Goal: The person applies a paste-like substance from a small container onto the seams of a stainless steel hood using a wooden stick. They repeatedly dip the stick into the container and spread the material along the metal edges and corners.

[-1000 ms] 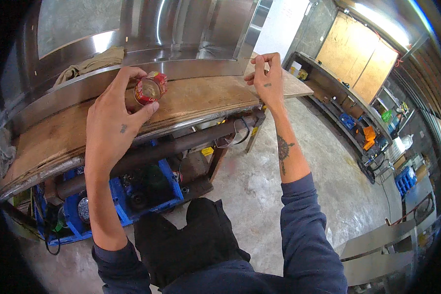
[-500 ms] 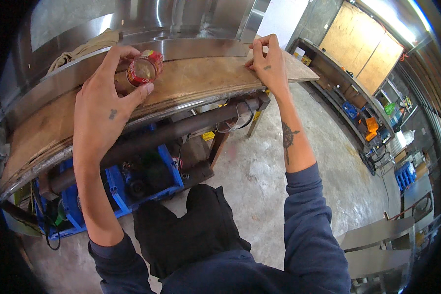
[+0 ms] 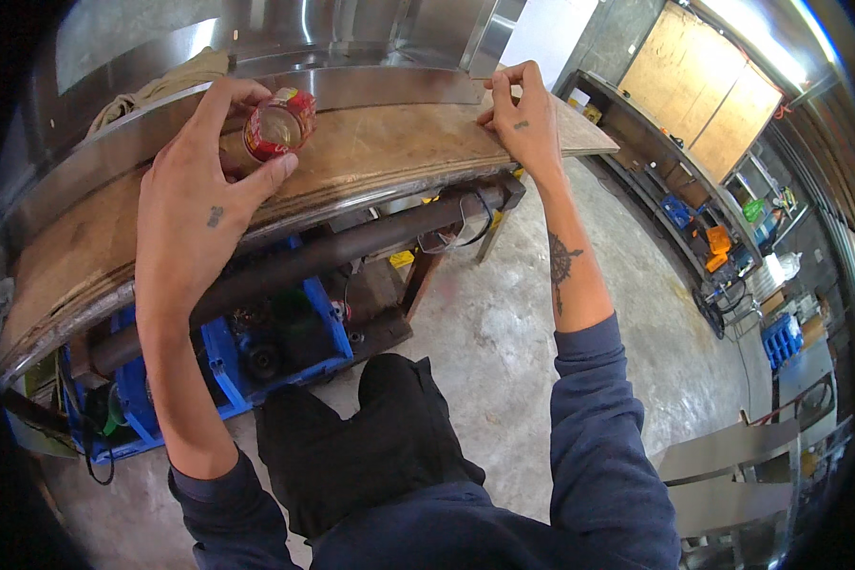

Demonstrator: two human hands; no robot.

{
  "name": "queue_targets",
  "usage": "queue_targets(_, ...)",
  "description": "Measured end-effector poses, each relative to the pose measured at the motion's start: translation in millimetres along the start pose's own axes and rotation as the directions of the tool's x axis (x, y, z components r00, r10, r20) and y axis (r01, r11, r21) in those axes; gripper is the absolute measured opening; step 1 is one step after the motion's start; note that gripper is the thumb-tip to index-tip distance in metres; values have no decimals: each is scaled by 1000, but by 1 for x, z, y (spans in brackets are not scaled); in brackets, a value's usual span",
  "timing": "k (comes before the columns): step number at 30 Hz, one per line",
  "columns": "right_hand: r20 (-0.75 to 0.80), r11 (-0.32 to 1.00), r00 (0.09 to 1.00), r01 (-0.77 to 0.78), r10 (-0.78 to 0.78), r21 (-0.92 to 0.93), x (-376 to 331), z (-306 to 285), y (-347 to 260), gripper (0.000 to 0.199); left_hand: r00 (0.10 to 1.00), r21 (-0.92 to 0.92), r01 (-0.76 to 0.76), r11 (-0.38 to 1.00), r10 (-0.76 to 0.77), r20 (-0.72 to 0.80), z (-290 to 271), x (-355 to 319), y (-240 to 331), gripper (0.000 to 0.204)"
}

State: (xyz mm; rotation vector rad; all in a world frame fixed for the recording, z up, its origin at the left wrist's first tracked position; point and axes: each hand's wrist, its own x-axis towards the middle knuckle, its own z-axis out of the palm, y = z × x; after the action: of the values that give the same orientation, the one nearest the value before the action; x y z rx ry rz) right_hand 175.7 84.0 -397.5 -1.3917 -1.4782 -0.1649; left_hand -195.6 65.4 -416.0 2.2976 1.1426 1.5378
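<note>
A small round container (image 3: pixel 275 131) with a red and yellow label, its pale end facing me, sits between the thumb and fingers of my left hand (image 3: pixel 199 185). That hand is above the wooden board of the bench (image 3: pixel 380 142). My right hand (image 3: pixel 522 114) is at the board's right part, by the end of a low metal strip (image 3: pixel 380 87). Its thumb and index finger are bent together in a pinch; whatever may be between them is too small or hidden to make out. The other fingers curl inward near the wood.
A tan cloth (image 3: pixel 161 90) lies behind the metal strip at the left. Blue bins (image 3: pixel 323 323) stand under the bench, below a dark pipe (image 3: pixel 351 249). Shelving (image 3: pixel 674 180) with assorted items runs along the right, and metal sheets (image 3: pixel 731 475) lean at the lower right.
My left hand has shifted slightly up and left, with the container still in its fingers. The right hand has edged slightly up and keeps its pinch.
</note>
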Motion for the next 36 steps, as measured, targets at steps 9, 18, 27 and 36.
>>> queue_targets(9, -8, 1000, 1000, -5, 5, -12, -1, -2, -1, 33, 994, -15, 90, 996, -89, 58, -5, 1, 9, 51)
queue_targets(18, 2, 1000, 1000, -11, 11, -5, -1, -1, -1, 33, 1000, 10, 1, 1000, -1, -4, -2, -1, 3, 48)
queue_targets(27, -16, 1000, 1000, -24, 24, 2, -2, 0, -8, 26, 999, 12, 36, 999, -36, 8, -1, 0, 1, 49)
queue_targets(36, -20, 1000, 1000, -23, 23, 7, -1, 1, -4, 27, 1000, -14, 29, 999, -29, 8, -1, 0, 4, 48)
